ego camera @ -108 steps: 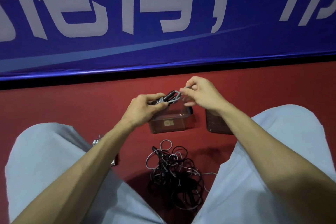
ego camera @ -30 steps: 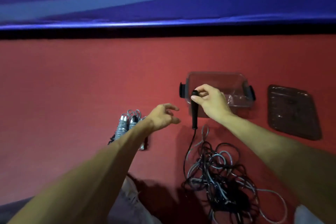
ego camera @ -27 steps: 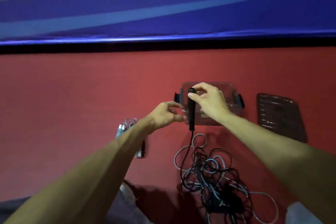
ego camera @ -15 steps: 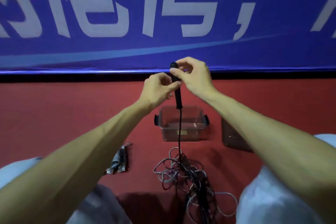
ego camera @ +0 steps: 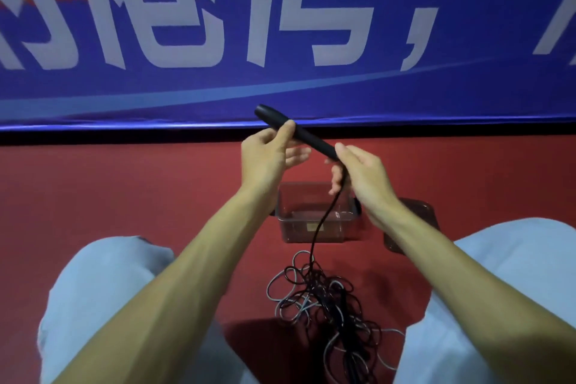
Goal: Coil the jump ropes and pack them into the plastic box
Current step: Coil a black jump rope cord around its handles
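My left hand (ego camera: 267, 155) holds the black jump-rope handle (ego camera: 299, 133) near its upper end, with the handle tilted down to the right. At the handle's lower end my right hand (ego camera: 361, 176) pinches the black cord where it leaves the handle. The cord (ego camera: 322, 221) hangs down in front of the clear plastic box (ego camera: 314, 215) to a tangled pile of black and grey ropes (ego camera: 327, 305) on the red floor between my knees. The box's inside is mostly hidden by my hands.
The box lid (ego camera: 417, 221) lies on the floor right of the box, partly behind my right forearm. A blue banner (ego camera: 280, 40) with white characters stands along the far edge of the floor. My knees (ego camera: 103, 290) in light trousers flank the rope pile.
The handle has swung from upright to tilted. My left hand now grips its upper part and my right hand has slid down to the cord end. The coiled rope at left is out of view.
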### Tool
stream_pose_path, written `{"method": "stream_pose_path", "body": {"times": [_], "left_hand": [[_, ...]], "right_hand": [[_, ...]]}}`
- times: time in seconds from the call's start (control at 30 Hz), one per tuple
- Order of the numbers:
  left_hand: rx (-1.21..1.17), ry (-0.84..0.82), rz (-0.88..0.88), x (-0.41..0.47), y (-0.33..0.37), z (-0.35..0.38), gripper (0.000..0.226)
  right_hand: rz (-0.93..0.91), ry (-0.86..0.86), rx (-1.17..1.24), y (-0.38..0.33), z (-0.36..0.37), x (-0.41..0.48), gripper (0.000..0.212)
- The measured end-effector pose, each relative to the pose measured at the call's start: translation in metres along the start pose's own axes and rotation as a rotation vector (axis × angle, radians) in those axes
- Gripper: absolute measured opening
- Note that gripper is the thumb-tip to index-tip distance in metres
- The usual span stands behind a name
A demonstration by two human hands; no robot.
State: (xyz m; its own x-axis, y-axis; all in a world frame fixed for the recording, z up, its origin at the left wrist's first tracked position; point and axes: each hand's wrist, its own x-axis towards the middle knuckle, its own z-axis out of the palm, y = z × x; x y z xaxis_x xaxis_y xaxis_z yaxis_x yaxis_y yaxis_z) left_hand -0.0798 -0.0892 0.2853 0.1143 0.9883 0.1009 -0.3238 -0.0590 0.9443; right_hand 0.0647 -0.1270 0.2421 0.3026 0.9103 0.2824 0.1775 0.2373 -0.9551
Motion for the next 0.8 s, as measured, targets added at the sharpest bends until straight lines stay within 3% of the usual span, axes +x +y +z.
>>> {"method": "stream_pose_path", "body": {"times": [0.07, 0.13, 0.2, 0.27, 0.33, 0.43, 0.63, 0.8], "left_hand": [[0.203, -0.100, 0.004, -0.005, 0.004, -0.004, 0.034], [0.553, -0.146, 0.154, -0.016, -0.001, -0.008, 0.051], [0.901, -0.152, 0.454, -0.028, -0.009, -0.009, 0.045], [1.132, -0.229, 0.731, -0.034, -0.016, -0.008, 0.020], [1.252, -0.361, 0.738, -0.030, -0.022, -0.012, 0.034], [1.274, -0.394, 0.591, -0.027, -0.025, -0.020, 0.035], [1.187, -0.440, 0.480, -0.030, -0.025, -0.015, 0.027], [1.007, -0.415, 0.407, -0.027, -0.023, -0.020, 0.013]], "right_hand": [[-0.012, 0.062, -0.030, -0.006, -0.007, 0.002, 0.037], [0.003, 0.107, -0.084, -0.004, -0.017, 0.000, 0.041], [0.002, 0.135, -0.183, 0.001, -0.026, -0.006, 0.041], [0.002, 0.139, -0.278, 0.004, -0.029, -0.010, 0.044], [0.003, 0.143, -0.311, 0.001, -0.028, -0.012, 0.044], [-0.034, 0.124, -0.285, -0.001, -0.024, -0.013, 0.039], [-0.046, 0.044, -0.091, -0.003, -0.027, -0.017, 0.039], [0.102, -0.121, 0.006, 0.009, -0.034, -0.021, 0.059]]}}
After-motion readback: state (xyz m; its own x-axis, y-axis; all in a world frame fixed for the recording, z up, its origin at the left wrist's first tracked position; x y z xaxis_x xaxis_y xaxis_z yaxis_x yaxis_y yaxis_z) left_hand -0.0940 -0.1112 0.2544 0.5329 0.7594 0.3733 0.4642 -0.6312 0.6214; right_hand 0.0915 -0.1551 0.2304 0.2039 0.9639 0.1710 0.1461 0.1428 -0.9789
